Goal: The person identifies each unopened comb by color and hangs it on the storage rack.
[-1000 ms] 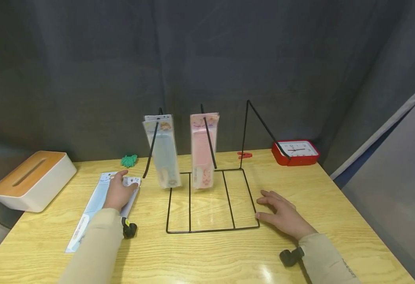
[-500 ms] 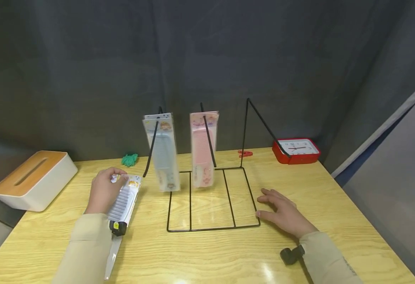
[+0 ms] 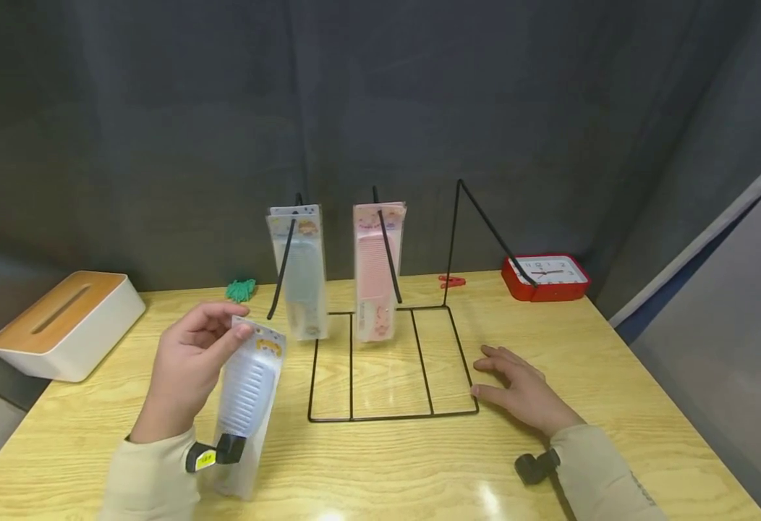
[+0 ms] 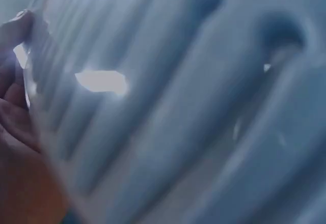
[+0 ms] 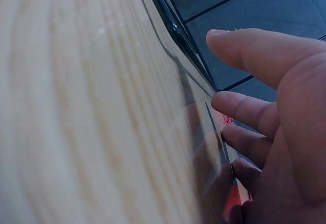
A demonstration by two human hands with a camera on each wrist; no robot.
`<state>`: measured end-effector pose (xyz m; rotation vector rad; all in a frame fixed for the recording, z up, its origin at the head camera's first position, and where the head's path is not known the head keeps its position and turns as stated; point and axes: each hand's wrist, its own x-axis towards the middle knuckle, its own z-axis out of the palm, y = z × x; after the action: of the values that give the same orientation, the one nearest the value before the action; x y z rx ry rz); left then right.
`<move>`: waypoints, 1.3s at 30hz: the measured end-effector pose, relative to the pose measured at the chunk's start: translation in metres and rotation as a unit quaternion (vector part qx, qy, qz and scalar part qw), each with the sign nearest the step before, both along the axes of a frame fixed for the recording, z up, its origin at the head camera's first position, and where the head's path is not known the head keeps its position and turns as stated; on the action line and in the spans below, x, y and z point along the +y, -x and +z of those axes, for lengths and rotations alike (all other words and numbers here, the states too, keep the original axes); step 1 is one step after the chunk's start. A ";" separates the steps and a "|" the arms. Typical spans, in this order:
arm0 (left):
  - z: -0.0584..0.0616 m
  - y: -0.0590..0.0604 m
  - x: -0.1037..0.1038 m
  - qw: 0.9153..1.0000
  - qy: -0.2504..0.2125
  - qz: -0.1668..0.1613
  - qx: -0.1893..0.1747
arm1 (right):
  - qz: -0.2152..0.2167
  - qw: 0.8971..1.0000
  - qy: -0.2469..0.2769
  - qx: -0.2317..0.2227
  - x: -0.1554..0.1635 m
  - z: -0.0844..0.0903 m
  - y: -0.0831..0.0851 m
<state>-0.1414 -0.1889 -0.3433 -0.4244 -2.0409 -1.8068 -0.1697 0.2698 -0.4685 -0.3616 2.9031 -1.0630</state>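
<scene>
Head view: the fingers and thumb of the left hand [image 3: 185, 362] are curled round the top of a packaged comb [image 3: 247, 391], a pale blue one in a clear sleeve, and they now hold it up off the table [image 3: 387, 463], tilted toward the person. A second ago that same pack lay flat on the wood under the hand; half a second ago its top end was just lifting. So the pick-up looks done, and the pack hangs just left of the wire rack [image 3: 393, 362]. In the left wrist view the comb's teeth [image 4: 168, 107] fill the picture so closely and so blurred that the grip itself can hardly be made out there.

The right hand [image 3: 524, 394] holds nothing. Its fingers lie spread and relaxed on the table, touching the rack's front right corner as before, seemingly steadying it.

On the rack two packs already hang from the sloping rods: a blue comb [image 3: 302, 271] and a pink comb [image 3: 375, 271]. The third rod [image 3: 485, 228], on the right, is bare.
</scene>
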 end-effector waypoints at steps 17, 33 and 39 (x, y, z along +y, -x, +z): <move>0.012 -0.005 0.029 0.968 -0.136 -0.099 0.185 | -0.002 1.000 0.006 -0.003 -0.001 0.001 0.000; 0.021 -0.002 0.041 0.964 -0.145 -0.099 0.200 | 0.001 1.000 0.015 0.002 0.002 -0.001 -0.001; 0.019 0.006 0.042 0.979 -0.124 -0.055 0.153 | -0.002 1.000 0.016 -0.003 0.001 0.000 0.000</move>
<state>-0.1469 -0.1471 -0.3243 -0.7035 -1.5929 -1.8941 -0.1696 0.2710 -0.4689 -0.3547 2.8865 -1.1101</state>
